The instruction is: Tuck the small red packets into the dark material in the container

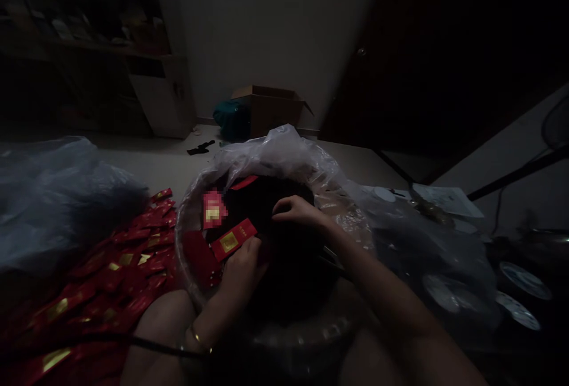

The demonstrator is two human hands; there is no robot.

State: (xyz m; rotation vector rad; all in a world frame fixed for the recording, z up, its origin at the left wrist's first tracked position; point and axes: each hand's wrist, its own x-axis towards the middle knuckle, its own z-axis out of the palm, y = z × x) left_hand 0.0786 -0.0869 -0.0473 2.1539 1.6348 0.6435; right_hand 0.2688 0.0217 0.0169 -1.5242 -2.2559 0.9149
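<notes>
My left hand [242, 267] is closed on a red packet [235, 239] with a gold panel, tilted up over a plastic-lined round tub [181, 243]. My right hand [300, 211] hovers over the dark contents [284, 279] of the tub, its thumb and fingers curled together in a pinch. Whatever is between those fingers is too dark to make out. Inside the tub's left side lie a dark red piece [200, 252] and another red packet [214, 209], partly blurred. A further red edge [243, 182] shows at the tub's back.
Many red and gold packets [128, 258] are heaped on the left beside a large clear plastic bag [57, 196]. Behind the tub stand an open cardboard box [275, 107] and a teal bag [232, 118]. Plates [524, 279] and plastic sheeting [435, 255] lie at right. A dark cord [102, 337] crosses lower left.
</notes>
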